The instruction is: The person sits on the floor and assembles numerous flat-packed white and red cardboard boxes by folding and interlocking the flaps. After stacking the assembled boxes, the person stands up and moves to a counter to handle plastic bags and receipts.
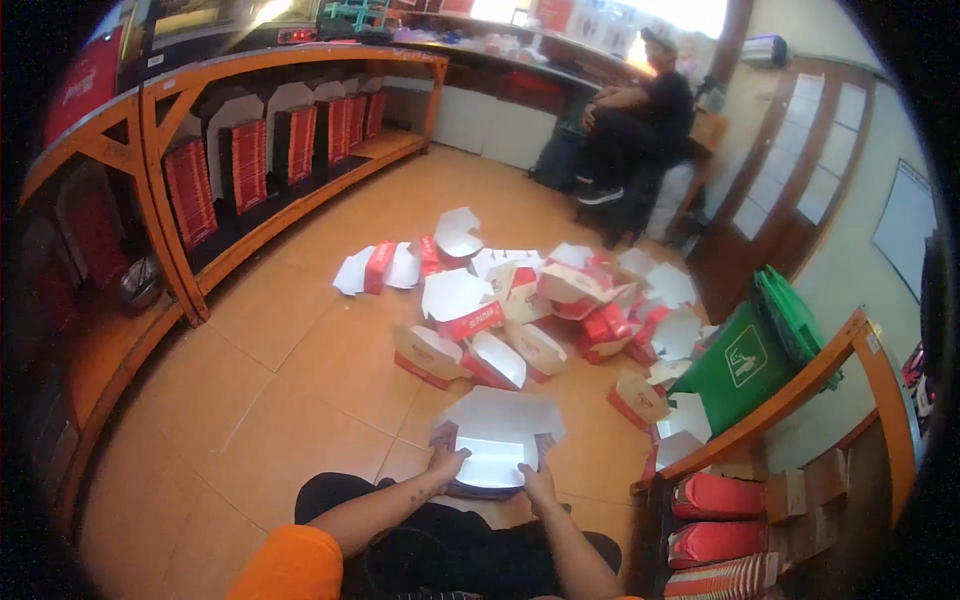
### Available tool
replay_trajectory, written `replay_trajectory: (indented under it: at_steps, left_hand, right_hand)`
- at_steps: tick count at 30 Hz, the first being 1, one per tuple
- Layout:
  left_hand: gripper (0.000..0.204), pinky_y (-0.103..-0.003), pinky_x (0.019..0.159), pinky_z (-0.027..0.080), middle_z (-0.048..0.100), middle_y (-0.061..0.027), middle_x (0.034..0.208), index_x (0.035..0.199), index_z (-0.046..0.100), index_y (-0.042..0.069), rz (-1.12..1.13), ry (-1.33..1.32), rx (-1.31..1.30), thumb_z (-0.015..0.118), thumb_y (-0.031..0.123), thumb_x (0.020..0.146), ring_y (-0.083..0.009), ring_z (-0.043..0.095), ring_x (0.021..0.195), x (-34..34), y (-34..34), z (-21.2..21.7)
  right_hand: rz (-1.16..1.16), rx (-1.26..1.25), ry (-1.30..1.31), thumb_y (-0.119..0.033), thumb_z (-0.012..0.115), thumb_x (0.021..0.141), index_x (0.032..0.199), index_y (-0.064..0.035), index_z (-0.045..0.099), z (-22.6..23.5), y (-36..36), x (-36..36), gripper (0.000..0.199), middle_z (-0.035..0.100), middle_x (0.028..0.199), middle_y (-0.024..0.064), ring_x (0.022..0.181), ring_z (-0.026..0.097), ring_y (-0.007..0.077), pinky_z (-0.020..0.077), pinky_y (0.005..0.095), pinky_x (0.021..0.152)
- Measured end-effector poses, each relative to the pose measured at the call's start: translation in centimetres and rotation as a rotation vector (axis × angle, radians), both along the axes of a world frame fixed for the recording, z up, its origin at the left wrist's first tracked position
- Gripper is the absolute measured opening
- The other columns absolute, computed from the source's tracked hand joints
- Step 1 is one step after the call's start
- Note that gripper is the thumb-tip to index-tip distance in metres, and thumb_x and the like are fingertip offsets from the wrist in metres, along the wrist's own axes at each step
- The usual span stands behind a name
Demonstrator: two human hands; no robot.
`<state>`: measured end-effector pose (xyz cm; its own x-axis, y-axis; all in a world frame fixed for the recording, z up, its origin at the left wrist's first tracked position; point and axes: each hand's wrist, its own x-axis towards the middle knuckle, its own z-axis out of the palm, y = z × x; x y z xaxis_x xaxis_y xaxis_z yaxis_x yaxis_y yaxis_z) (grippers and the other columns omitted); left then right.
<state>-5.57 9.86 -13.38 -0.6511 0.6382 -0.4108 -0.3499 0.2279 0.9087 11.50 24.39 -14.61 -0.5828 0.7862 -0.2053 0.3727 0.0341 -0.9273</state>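
In front of my lap I hold a cardboard food box (pixel 490 462), its wide lid flap raised at the far side and its white inside facing me. My left hand (pixel 448 465) grips its left side wall, thumb on the inner side. On the opposite wall my right hand (pixel 538 484) grips in the same way, thumb inside. Beyond it on the floor lies a loose pile of folded red and white boxes (pixel 470 305), many with open lids. The nearest is a box (pixel 495 360) tilted with its white inside showing.
At left, a wooden shelf (pixel 300 215) holds stacks of flat red cartons (pixel 243 165). A green bin (pixel 735 365) stands right of the pile. Near my right side, a wooden rack (pixel 780 420) holds red bundles (pixel 718 495). A seated person (pixel 655 110) is at the back.
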Motion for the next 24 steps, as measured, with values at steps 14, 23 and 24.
replay_trajectory:
  at_steps: [14,23,24]
  left_hand:
    - [0.084,-0.031,0.117,0.016,0.024,-0.0177,0.152,0.145,0.015,-0.003,0.103,0.085,0.251,0.054,-0.004,0.071,-0.0252,0.022,0.144,-0.2,-0.9,-1.3]
    - [0.076,-0.037,0.110,0.032,0.037,-0.0233,0.144,0.139,0.026,-0.006,0.085,0.331,0.110,0.065,0.009,0.075,-0.0327,0.038,0.135,-1.2,1.1,-9.2]
    - [0.076,-0.036,0.111,0.030,0.038,-0.0222,0.143,0.139,0.026,-0.006,0.084,0.261,0.088,0.064,0.008,0.074,-0.0311,0.037,0.135,-0.4,1.6,-7.5]
  right_hand:
    - [-0.057,-0.094,-0.019,-0.012,0.064,0.079,0.132,0.0038,0.041,-3.6,0.4,-0.9,0.060,0.058,0.123,0.0206,0.114,0.056,0.0295,0.0420,0.0357,0.098]
    - [-0.236,0.559,0.292,-0.009,0.061,0.089,0.118,0.0017,0.046,9.5,-0.5,-4.5,0.034,0.055,0.106,0.0093,0.098,0.055,0.0184,0.0454,0.0297,0.088]
    - [-0.212,0.578,0.358,-0.009,0.061,0.090,0.116,0.0008,0.048,12.3,-0.8,-5.3,0.031,0.055,0.104,0.0081,0.099,0.054,0.0173,0.0450,0.0294,0.088]
